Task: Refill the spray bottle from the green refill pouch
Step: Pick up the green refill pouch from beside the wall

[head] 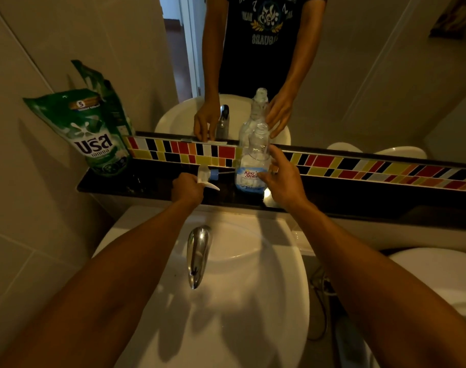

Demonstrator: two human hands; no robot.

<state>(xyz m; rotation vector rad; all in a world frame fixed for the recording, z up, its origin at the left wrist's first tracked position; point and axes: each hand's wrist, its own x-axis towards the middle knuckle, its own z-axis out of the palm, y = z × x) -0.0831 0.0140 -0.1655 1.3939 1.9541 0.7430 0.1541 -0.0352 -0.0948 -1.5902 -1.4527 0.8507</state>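
Note:
A clear spray bottle (253,160) with a blue-and-white label stands upright on the dark ledge (359,197), its neck uncapped. My right hand (282,179) is just to its right with fingers spread, at or almost touching its side. The white trigger spray head (208,177) with a blue collar lies on the ledge left of the bottle, and my left hand (186,188) is closed on it. The green refill pouch (93,134) stands at the ledge's far left, leaning against the wall.
A white basin (240,301) with a chrome tap (197,253) lies below the ledge. A mirror above a strip of coloured tiles (359,166) reflects the person's arms and the bottle. A white toilet (439,274) stands at the right.

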